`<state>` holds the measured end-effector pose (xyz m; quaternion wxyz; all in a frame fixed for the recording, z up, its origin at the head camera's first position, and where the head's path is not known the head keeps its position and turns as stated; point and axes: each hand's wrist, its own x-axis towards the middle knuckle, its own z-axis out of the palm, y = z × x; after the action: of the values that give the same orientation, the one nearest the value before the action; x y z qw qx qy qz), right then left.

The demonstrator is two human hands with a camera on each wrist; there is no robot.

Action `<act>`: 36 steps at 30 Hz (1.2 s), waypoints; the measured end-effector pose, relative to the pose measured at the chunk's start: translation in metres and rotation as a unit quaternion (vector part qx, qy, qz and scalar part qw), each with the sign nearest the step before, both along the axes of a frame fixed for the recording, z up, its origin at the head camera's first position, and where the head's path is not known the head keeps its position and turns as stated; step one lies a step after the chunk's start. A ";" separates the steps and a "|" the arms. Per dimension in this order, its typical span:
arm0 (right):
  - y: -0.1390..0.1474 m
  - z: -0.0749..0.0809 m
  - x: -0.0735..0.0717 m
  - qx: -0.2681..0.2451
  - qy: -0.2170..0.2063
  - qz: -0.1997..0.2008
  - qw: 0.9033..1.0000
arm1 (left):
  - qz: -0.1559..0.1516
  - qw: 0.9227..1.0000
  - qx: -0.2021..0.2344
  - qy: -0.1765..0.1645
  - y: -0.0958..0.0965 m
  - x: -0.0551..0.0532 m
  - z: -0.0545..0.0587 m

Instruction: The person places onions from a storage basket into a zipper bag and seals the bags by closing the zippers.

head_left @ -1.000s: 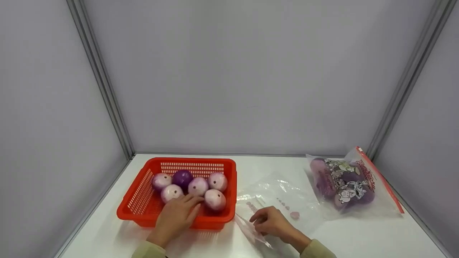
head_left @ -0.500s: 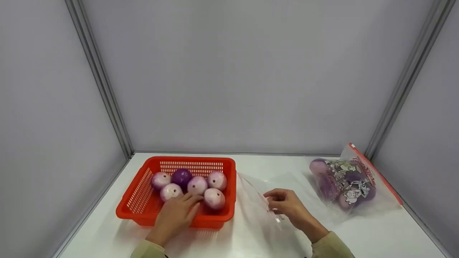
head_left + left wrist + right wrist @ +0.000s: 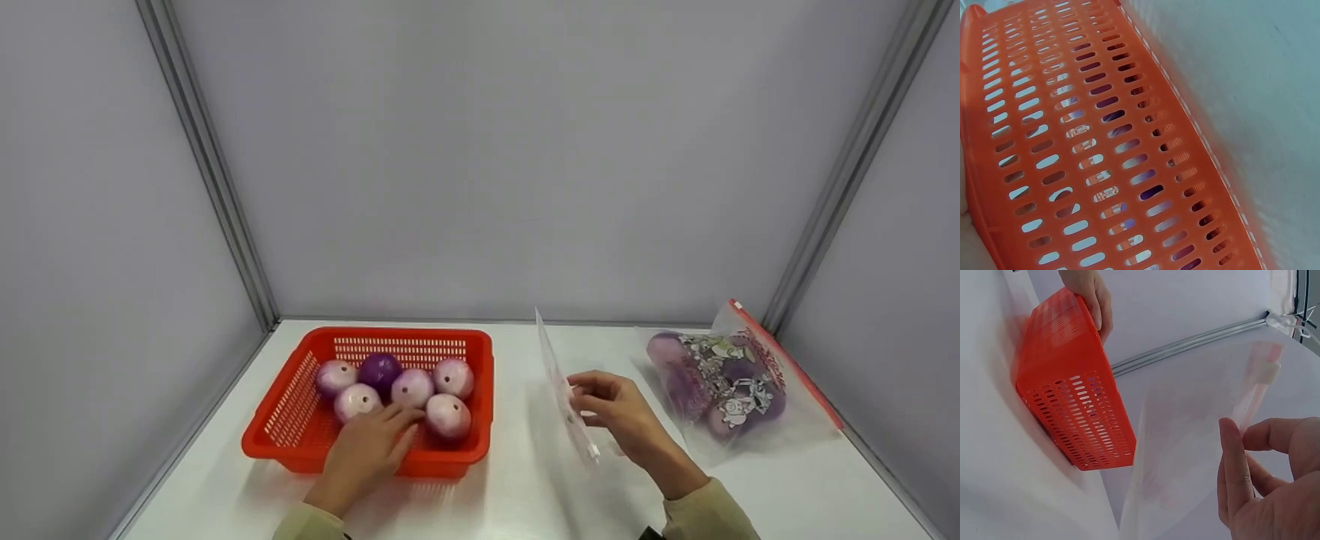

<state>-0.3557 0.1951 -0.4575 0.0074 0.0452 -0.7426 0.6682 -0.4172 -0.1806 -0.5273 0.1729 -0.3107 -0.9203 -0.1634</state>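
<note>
My left hand (image 3: 365, 450) lies over the front rim of a red perforated basket (image 3: 484, 397), fingers relaxed and reaching inside. The fingertips are right at the glossy purple-and-white balls (image 3: 448, 417), several of which sit in the basket, most showing a small dark hole. My right hand (image 3: 616, 409) pinches a clear zip bag (image 3: 561, 386) by its pinkish zip edge, thumb against fingers. The bag stands nearly on edge to the head camera, and looks flat. In the right wrist view its white slider (image 3: 1267, 373) shows above the fingertips.
At the back right lies a filled clear bag (image 3: 739, 394) with a red zip edge, cartoon prints and purple round things inside. Grey-white panels with metal corner posts (image 3: 217, 172) enclose the white table (image 3: 517, 345) at the back and sides.
My right hand has lifted the zip bag off the table, turned it upright and moved it right and away from me. The left hand has stayed in place over the basket.
</note>
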 end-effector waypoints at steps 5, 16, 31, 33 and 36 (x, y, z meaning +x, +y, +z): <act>-0.004 0.002 0.003 -0.005 0.011 0.014 1.000 | -0.003 1.000 0.002 -0.006 0.000 0.001 0.002; -0.014 0.001 0.006 -0.003 0.029 0.026 0.999 | -0.048 0.996 0.080 0.009 0.030 0.010 0.018; -0.028 -0.003 0.003 0.000 0.015 0.032 0.999 | -0.092 0.951 0.245 -0.164 0.138 0.018 0.054; -0.029 -0.005 0.002 0.001 0.010 0.037 0.999 | -0.079 0.951 0.244 -0.173 0.145 0.018 0.054; -0.028 -0.006 0.003 0.005 0.010 0.042 0.999 | -0.070 0.954 0.240 -0.168 0.152 0.018 0.055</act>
<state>-0.3526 0.1670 -0.4631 -0.0139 0.0829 -0.7434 0.6635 -0.3988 -0.0289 -0.4725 0.0731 -0.2915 -0.8459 -0.4406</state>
